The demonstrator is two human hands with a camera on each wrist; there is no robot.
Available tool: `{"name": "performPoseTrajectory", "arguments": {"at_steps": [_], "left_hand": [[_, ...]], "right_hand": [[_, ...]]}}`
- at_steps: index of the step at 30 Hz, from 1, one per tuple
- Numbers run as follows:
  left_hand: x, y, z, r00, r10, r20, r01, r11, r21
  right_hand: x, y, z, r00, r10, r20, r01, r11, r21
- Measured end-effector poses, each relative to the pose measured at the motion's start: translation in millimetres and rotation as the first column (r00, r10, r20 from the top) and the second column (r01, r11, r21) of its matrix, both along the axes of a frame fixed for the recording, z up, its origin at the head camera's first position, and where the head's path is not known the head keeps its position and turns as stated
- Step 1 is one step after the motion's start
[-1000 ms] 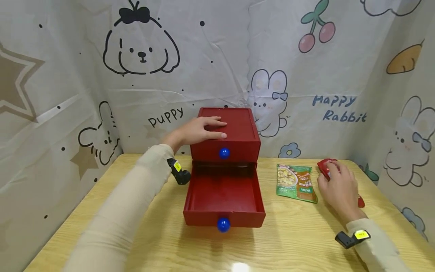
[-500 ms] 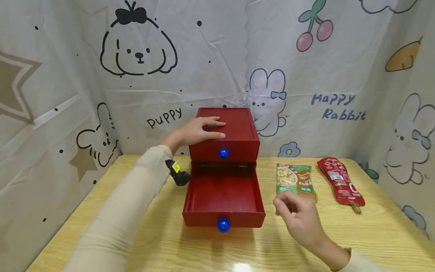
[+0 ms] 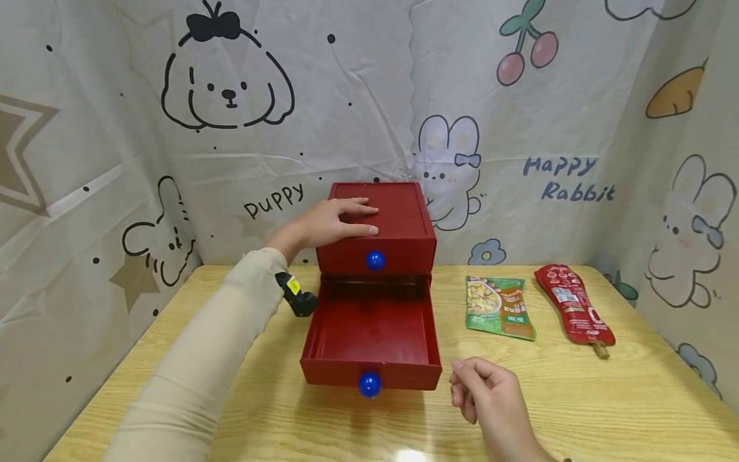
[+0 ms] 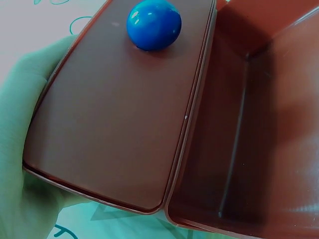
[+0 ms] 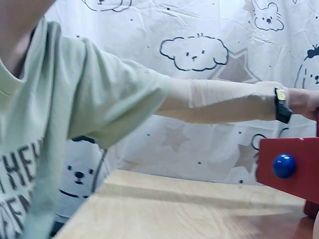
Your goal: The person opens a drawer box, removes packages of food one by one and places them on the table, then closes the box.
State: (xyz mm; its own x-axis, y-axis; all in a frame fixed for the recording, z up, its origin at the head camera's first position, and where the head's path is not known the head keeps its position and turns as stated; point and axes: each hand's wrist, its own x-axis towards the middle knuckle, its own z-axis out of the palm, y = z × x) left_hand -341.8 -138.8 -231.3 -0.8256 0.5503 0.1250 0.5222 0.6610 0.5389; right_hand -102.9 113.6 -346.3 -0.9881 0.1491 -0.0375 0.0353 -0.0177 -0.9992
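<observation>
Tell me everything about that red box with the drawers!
The red box looks like smooth, shiny plastic. It stands upright on the wood-grain table and has two drawers, one above the other. The top drawer is shut; the bottom drawer is pulled out, so its red floor shows. Each has a round, shiny blue knob on its front. The person's left hand rests on top of the box.
</observation>
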Motion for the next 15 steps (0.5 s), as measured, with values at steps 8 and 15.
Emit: {"name": "performPoseTrajectory", "arguments": {"at_steps": [8, 15], "left_hand": [[0.1, 2, 1.1, 1.0, 0.0, 0.003, 0.0, 1.0, -0.009], [0.8, 2, 0.5, 1.0, 0.019, 0.011, -0.019, 1.0, -0.002]], "right_hand": [[26.5, -12, 3.0, 0.989, 0.11, 0.095, -0.104, 0.993, -0.063], [40.7, -44, -13.6, 0.852, 0.485, 0.196, -0.435, 0.865, -0.248]]}}
